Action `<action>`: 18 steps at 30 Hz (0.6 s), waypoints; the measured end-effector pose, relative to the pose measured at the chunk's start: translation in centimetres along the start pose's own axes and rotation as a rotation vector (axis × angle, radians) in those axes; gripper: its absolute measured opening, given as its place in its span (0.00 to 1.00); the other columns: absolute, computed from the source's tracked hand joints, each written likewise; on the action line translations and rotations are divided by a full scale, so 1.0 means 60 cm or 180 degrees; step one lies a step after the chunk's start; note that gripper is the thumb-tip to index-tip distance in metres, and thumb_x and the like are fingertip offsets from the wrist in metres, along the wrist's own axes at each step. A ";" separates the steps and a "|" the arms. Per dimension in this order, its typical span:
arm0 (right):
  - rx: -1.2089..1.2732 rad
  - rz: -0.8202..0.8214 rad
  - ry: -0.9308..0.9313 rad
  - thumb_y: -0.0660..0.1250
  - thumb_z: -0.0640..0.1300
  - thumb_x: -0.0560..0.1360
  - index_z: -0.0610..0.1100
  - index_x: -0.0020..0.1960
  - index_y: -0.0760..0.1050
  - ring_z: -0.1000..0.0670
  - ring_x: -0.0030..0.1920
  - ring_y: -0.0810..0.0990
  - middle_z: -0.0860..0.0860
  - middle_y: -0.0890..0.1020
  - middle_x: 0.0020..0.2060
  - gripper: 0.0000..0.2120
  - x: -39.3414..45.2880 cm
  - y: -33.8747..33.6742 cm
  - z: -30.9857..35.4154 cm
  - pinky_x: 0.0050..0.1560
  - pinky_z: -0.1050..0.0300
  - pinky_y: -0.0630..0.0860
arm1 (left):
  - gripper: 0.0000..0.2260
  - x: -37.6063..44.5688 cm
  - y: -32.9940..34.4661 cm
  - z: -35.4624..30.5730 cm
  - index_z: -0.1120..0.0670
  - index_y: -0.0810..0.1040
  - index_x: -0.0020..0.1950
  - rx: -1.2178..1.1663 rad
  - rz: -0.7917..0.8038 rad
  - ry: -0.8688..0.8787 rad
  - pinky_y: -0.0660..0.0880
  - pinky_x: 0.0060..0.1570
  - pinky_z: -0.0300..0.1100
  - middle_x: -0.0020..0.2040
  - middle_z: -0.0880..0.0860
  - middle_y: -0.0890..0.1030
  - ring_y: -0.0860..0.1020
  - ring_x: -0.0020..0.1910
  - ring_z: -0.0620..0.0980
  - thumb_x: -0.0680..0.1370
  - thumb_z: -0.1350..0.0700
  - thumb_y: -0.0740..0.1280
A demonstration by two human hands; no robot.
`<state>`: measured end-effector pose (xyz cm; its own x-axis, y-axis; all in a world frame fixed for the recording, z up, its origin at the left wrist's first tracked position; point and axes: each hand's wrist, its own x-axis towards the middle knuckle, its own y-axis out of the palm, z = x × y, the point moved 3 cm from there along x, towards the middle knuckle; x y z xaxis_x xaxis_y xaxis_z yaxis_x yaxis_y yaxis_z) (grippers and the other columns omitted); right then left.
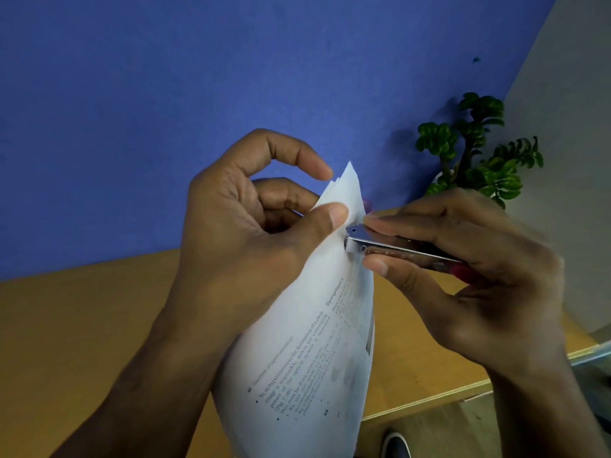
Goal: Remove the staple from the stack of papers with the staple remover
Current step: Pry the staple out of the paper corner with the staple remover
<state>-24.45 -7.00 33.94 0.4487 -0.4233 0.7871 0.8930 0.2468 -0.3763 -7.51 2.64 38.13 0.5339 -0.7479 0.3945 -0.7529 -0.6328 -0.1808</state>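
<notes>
A stack of printed white papers point(307, 342) is held up in the air, curled, with one corner pointing upward. My left hand point(251, 233) pinches that corner, thumb on the front sheet and fingers behind. My right hand point(469, 259) grips a silver metal staple remover point(390, 247) with a pink end, thumb below and index finger on top. Its metal nose presses against the paper just below my left thumb. The staple itself is hidden behind the tool's tip.
An orange-brown wooden table point(82, 325) lies below the hands, its edge running down at the right. A blue wall point(198, 77) stands behind. A small green potted plant point(476, 150) sits at the back right. A dark shoe tip point(396, 444) shows on the floor.
</notes>
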 end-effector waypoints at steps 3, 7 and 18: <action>-0.0085 0.0085 0.0020 0.79 0.41 0.72 0.42 0.58 0.83 0.45 0.47 0.86 0.45 0.86 0.48 0.15 0.006 -0.001 -0.002 0.44 0.46 0.81 | 0.12 0.003 0.000 0.004 0.48 0.78 0.47 -0.0002 0.0016 -0.0027 0.79 0.30 0.58 0.33 0.50 0.86 0.82 0.31 0.62 0.72 0.61 0.78; 0.0153 -0.0068 0.0159 0.79 0.42 0.72 0.43 0.59 0.83 0.48 0.48 0.86 0.48 0.86 0.49 0.16 0.001 0.005 -0.004 0.46 0.50 0.82 | 0.12 0.008 0.001 0.003 0.47 0.78 0.47 -0.0047 0.0073 -0.0043 0.79 0.31 0.61 0.34 0.52 0.87 0.83 0.33 0.64 0.72 0.61 0.77; 0.0567 0.0058 0.0493 0.78 0.40 0.72 0.40 0.59 0.84 0.57 0.49 0.85 0.49 0.86 0.50 0.16 0.002 0.013 -0.007 0.51 0.69 0.77 | 0.11 0.009 0.006 0.006 0.50 0.79 0.47 -0.0383 0.0163 -0.0201 0.76 0.29 0.63 0.34 0.56 0.86 0.79 0.35 0.73 0.72 0.63 0.77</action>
<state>-23.70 -7.23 33.52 0.4770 -0.5427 0.6914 0.8706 0.3996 -0.2869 -7.34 1.96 37.94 0.5139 -0.7921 0.3295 -0.8184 -0.5678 -0.0884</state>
